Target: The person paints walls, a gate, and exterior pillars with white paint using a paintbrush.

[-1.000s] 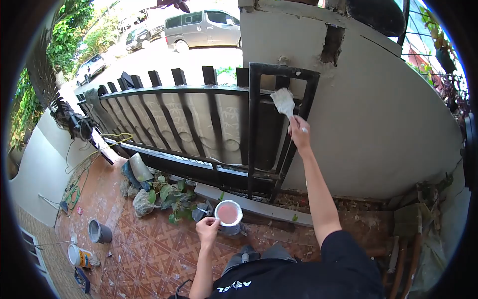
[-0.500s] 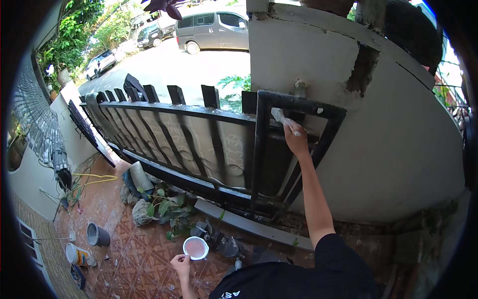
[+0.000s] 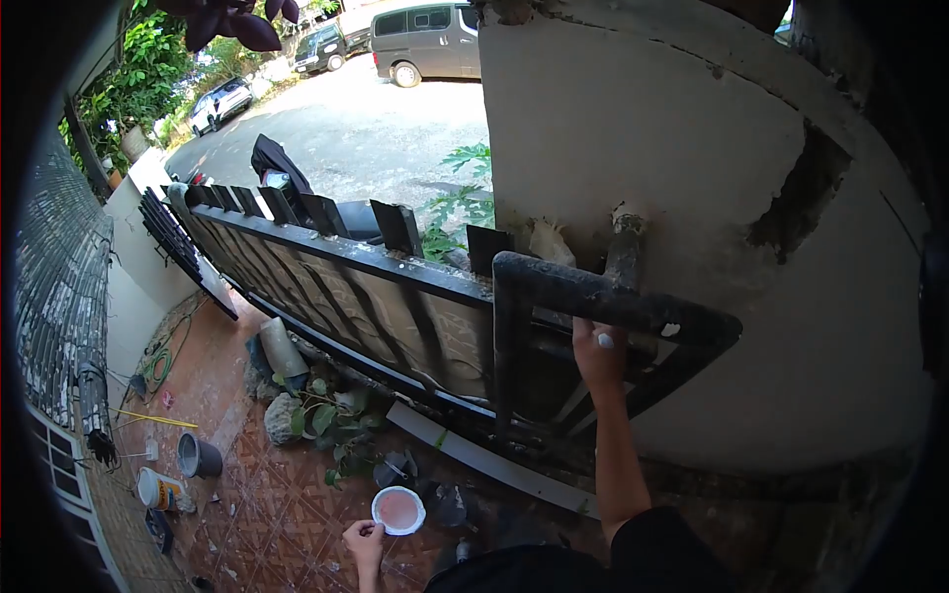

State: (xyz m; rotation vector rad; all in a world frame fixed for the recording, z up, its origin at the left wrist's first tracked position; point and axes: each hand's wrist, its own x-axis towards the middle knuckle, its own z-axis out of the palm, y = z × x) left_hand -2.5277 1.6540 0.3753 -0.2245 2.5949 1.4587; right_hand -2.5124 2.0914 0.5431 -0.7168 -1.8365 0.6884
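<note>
My left hand (image 3: 363,542) pinches the rim of a white tub (image 3: 398,511) with pale pink liquid in it, low over the tiled floor. My right hand (image 3: 602,358) reaches through the black metal frame (image 3: 618,294) at the gate's end, fingers closed, with a white spot on its back. Beyond the frame's top bar shows the pale, whitish head of a paintbrush (image 3: 551,243), close to the wall; its handle is hidden behind the bar. The black gate (image 3: 341,259) with beige panels stretches to the left of the frame.
A white wall (image 3: 633,119) with a broken patch rises at right. A grey bucket (image 3: 200,458) and a labelled white bucket (image 3: 158,491) stand on the floor at left. Rocks (image 3: 284,419) and a leafy plant (image 3: 331,420) lie below the gate. Vehicles, including a grey van (image 3: 427,44), are outside.
My right hand has moved lower behind the frame's top bar, and the brush head now sits beyond it by the wall. The view has shifted; my left hand still holds the tub.
</note>
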